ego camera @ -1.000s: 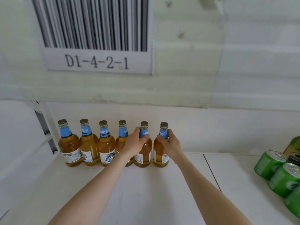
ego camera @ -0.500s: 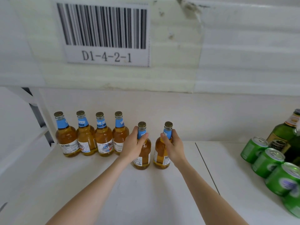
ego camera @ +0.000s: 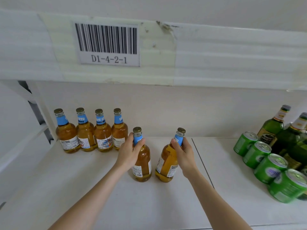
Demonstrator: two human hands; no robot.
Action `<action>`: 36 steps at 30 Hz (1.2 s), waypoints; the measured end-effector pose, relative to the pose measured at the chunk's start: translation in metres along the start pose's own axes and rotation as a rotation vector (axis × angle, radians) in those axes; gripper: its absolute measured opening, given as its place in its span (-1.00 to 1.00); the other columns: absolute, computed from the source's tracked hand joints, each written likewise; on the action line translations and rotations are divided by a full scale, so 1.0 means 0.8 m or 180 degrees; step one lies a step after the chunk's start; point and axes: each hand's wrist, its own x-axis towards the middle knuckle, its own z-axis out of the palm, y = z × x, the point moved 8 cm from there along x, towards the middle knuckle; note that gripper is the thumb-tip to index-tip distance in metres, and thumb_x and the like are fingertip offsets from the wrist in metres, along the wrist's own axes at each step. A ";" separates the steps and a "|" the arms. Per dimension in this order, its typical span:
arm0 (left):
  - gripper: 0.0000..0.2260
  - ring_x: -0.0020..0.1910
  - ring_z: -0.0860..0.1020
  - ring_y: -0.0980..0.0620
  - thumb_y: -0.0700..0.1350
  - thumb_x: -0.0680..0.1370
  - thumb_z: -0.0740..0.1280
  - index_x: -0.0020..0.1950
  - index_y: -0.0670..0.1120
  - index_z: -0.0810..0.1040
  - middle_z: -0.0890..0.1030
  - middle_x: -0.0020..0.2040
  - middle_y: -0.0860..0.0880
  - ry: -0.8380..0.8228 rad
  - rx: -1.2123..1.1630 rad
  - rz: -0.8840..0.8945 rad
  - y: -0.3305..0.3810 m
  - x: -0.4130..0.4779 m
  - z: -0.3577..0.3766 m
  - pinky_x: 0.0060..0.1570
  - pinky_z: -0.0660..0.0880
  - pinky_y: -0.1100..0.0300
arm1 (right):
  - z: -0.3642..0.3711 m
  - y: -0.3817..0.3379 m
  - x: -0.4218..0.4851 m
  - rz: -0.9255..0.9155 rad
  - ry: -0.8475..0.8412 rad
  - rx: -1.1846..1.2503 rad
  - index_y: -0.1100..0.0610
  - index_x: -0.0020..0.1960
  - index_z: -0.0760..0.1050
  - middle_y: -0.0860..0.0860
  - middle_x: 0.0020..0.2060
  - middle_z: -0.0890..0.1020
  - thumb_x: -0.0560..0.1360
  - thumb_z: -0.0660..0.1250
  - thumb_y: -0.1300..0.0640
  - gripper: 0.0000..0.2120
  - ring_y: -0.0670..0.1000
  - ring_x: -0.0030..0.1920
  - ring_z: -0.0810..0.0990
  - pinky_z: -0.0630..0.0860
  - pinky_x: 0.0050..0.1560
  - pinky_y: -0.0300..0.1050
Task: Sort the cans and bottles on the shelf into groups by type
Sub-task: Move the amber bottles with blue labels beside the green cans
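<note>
Several amber beer bottles with blue neck labels [ego camera: 93, 131] stand in a row at the back left of the white shelf [ego camera: 66, 188]. My left hand [ego camera: 128, 151] grips the neck of one more amber bottle [ego camera: 142, 165], which stands upright in the middle of the shelf. My right hand [ego camera: 183, 153] grips the neck of another amber bottle [ego camera: 166, 165], tilted to the right. On the right, several green cans [ego camera: 259, 155] lie in front of dark green bottles [ego camera: 289, 135].
The upper shelf's front beam carries a barcode label [ego camera: 108, 44] reading D1-4-2-1. A seam [ego camera: 201, 163] divides the shelf boards just right of my right hand. The white shelf frame [ego camera: 39, 117] stands at the far left.
Both hands have drawn their two amber bottles forward, away from the back row. The right-hand bottle now tilts. My view has shifted down and right, showing more cans and green bottles.
</note>
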 end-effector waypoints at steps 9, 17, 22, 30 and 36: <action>-0.76 0.05 0.57 0.10 0.09 0.61 0.23 0.18 -0.01 0.43 0.62 0.05 -0.03 -0.0049 -0.0195 -0.0102 0.028 -0.050 0.013 0.03 0.49 0.21 | -0.067 0.002 -0.044 0.0165 0.0115 0.0117 0.04 -0.01 0.50 0.16 -0.11 0.61 0.58 0.27 -0.09 -0.80 0.01 -0.15 0.56 0.51 -0.11 -0.08; -0.75 0.01 0.59 0.10 0.11 0.60 0.24 0.15 -0.02 0.46 0.63 0.00 -0.01 0.0056 -0.0235 -0.0081 0.077 -0.115 0.041 0.05 0.51 0.14 | -0.141 -0.013 -0.098 0.0111 0.0058 0.0105 0.07 0.00 0.49 0.16 -0.14 0.60 0.59 0.27 -0.07 -0.79 0.02 -0.15 0.56 0.51 -0.11 -0.04; -0.75 0.01 0.59 0.10 0.14 0.59 0.23 0.14 0.01 0.45 0.64 0.01 -0.01 0.0007 -0.0229 -0.0118 0.110 -0.166 0.075 0.08 0.53 0.11 | -0.192 -0.019 -0.142 0.0130 -0.0002 0.0053 0.12 0.01 0.50 0.13 -0.17 0.62 0.58 0.30 -0.06 -0.77 0.01 -0.17 0.58 0.51 -0.15 -0.09; -0.75 -0.04 0.60 0.10 0.13 0.59 0.23 0.13 0.00 0.45 0.63 -0.03 -0.01 -0.0078 -0.0311 -0.0079 0.157 -0.214 0.136 -0.03 0.52 0.20 | -0.276 -0.018 -0.183 0.0084 0.0110 0.0002 0.01 -0.05 0.51 -0.01 -0.22 0.65 0.56 0.32 -0.08 -0.84 -0.08 -0.20 0.62 0.53 -0.20 -0.19; -0.73 -0.05 0.60 0.04 0.10 0.60 0.23 0.15 -0.06 0.45 0.62 -0.04 -0.04 -0.0189 -0.0293 -0.0006 0.185 -0.202 0.181 0.01 0.54 0.09 | -0.327 -0.012 -0.170 0.0150 0.0284 -0.0005 0.09 -0.02 0.51 0.09 -0.16 0.64 0.55 0.33 -0.10 -0.76 -0.03 -0.18 0.60 0.54 -0.18 -0.15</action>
